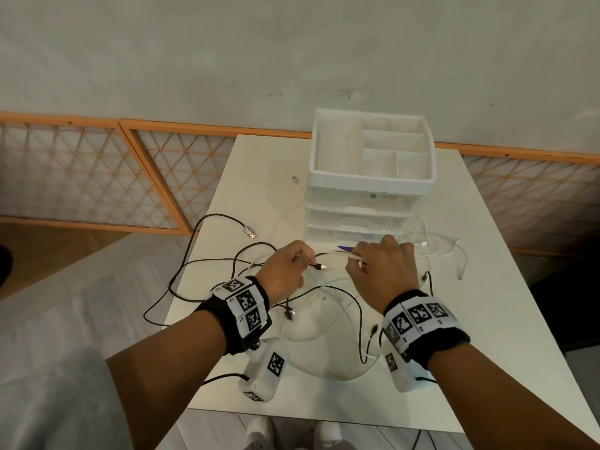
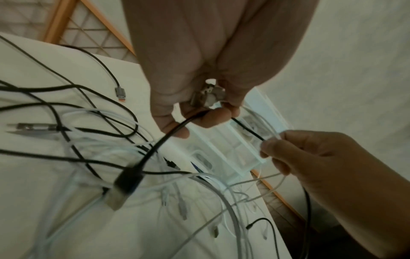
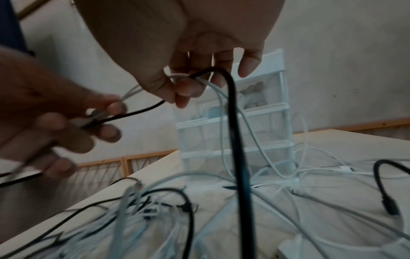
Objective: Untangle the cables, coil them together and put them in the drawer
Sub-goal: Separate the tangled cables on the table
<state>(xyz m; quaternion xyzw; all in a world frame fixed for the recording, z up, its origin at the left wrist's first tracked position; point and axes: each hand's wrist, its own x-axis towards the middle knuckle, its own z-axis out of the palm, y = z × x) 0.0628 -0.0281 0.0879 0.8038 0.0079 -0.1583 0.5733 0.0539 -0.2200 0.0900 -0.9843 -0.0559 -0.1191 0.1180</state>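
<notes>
A tangle of black and white cables sprawls over the white table in front of a white drawer unit whose clear drawers look closed. My left hand pinches a thin black cable near its small plug and also holds some plugs. That black cable runs across to my right hand, which pinches it together with a white cable between thumb and fingers. A thicker black cable hangs from the right hand down to the pile. Both hands hover just above the table.
A metal-tipped USB plug lies left of the drawer unit. More white cables trail to its right. Black loops hang over the table's left edge. Orange lattice panels line the wall behind.
</notes>
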